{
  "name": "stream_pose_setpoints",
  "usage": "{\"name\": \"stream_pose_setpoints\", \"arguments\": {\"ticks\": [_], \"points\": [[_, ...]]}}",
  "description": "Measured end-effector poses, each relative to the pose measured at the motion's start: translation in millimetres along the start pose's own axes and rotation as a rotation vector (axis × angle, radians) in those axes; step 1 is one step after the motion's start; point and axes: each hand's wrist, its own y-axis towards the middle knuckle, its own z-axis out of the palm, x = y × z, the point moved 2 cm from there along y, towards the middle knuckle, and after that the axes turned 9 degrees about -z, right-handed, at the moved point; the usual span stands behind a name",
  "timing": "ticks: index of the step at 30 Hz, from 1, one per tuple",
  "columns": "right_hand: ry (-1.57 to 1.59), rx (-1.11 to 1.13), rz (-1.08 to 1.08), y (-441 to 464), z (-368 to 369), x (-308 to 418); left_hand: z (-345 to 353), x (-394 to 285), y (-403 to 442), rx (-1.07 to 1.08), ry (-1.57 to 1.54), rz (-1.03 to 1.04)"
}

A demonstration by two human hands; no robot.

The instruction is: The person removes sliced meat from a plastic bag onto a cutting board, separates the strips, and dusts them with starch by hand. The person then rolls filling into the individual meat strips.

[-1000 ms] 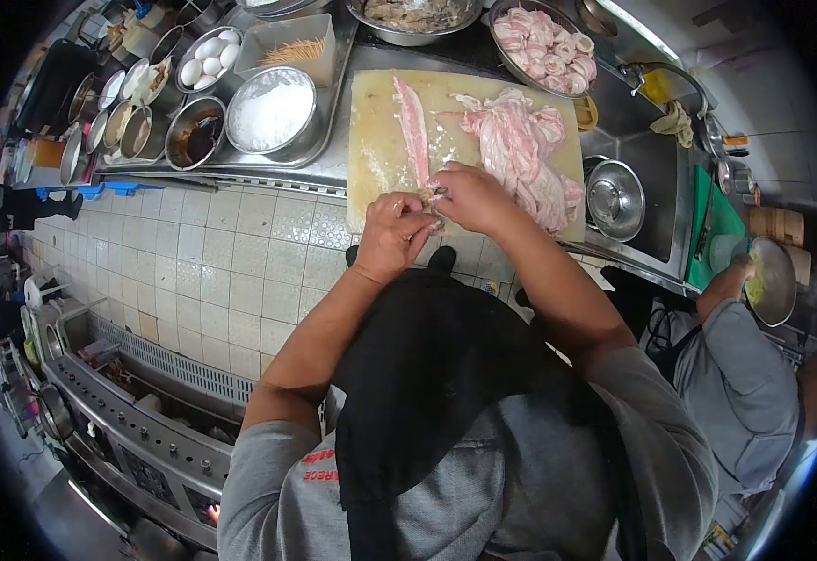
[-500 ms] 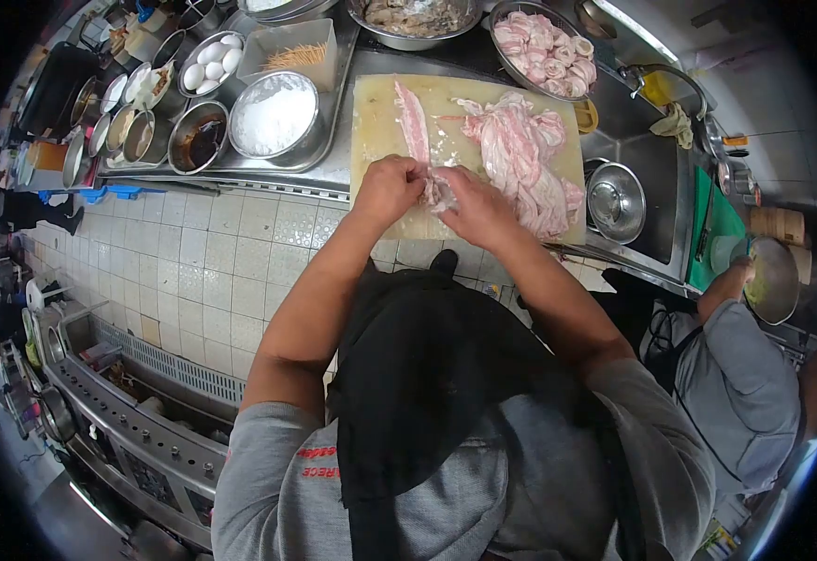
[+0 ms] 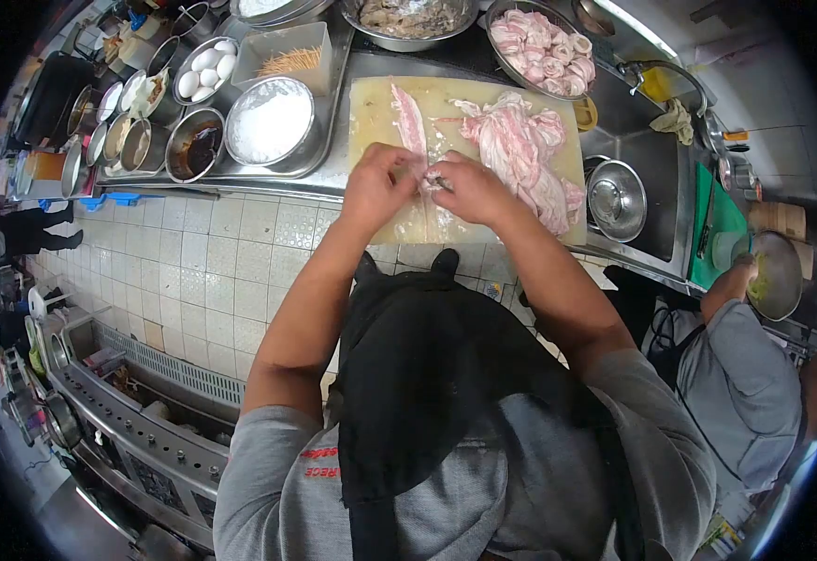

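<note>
Working above the left half of a pale cutting board (image 3: pixel 367 122), both hands meet over a narrow strip of streaked meat (image 3: pixel 408 114). The strip lies lengthwise on the board, far end exposed, near part running under the hands. The left hand (image 3: pixel 378 187) sits on the left side of the strip with thumb and forefinger bent toward each other; whether the tips grip the meat cannot be told. The right hand (image 3: pixel 472 190) sits opposite, fingers curled, thumb and forefinger pinching a small pale piece (image 3: pixel 434 178), mostly hidden. A loose pile of meat slices (image 3: pixel 518 150) occupies the right half of the board, just beside the right hand. White powder marks the board between strip and pile. Beyond the far edge stand a metal bowl of greyish mixture (image 3: pixel 411 16) and, to its right, a basin of rolled meat (image 3: pixel 541 51). On the bench (image 3: pixel 335 154) to the left are a bowl of white powder (image 3: pixel 270 120), a container of wooden picks (image 3: pixel 293 62), a bowl of eggs (image 3: pixel 206 71) and a pot of dark sauce (image 3: pixel 193 148). To the right, a sink (image 3: pixel 659 150) contains an upright metal bowl (image 3: pixel 617 202).
</note>
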Motion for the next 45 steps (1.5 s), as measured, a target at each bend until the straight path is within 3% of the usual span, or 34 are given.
{"name": "stream_pose_setpoints", "arguments": {"ticks": [2,5,9,11,15,18,21,26,32,39,41,45], "points": [[-0.003,0.031,-0.026,9,1,-11,4,-4,-10,0.125,-0.016,0.042],[0.112,0.028,0.003,19,4,-25,3,0,-4,0.130,0.069,0.133],[0.128,0.059,0.030,22,4,-26,1,5,13,0.180,0.120,0.099],[0.140,-0.153,-0.084,13,-6,-6,2,8,21,0.264,0.166,0.087],[0.034,-0.086,-0.179,9,-6,-4,5,15,35,0.275,0.180,0.068],[-0.045,-0.023,-0.150,13,-1,-9,3,15,37,0.260,0.198,0.069],[-0.046,-0.070,-0.130,22,-2,-17,1,10,26,0.113,0.029,0.064],[-0.039,-0.052,-0.083,41,1,-37,-1,-5,12,0.037,0.238,0.168],[0.050,-0.161,-0.072,40,-5,-39,2,5,35,0.077,0.314,0.090],[-0.079,-0.134,-0.139,40,-11,-27,-1,12,55,0.129,0.313,0.042],[-0.081,-0.110,-0.104,48,-13,-30,-6,4,51,0.087,0.172,0.078],[-0.170,-0.051,-0.058,65,-11,-46,-5,-2,45,0.079,0.218,0.106]]}}
